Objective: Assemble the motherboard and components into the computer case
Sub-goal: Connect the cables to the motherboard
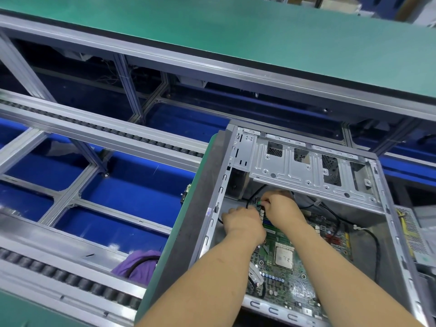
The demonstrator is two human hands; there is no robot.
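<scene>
An open grey computer case (387, 223) lies on its side at the lower right. A green motherboard (280, 277) with a square silver CPU (284, 257) lies inside it. Both my hands reach to the board's far edge, under the silver drive cage (306, 171). My right hand (282, 207) pinches a small green connector (259, 203) on a black cable (251, 200). Beside it, my left hand (243, 221) has its fingers curled down at the board's edge; what they hold is hidden.
The case rests on a grey pallet (188, 230) with a green edge. Roller conveyor rails (106, 133) and blue panels (132, 192) lie to the left. A purple cloth (139, 265) sits below the rails. A green shelf (236, 36) runs overhead at the back. Another black cable (375, 246) loops inside the case's right side.
</scene>
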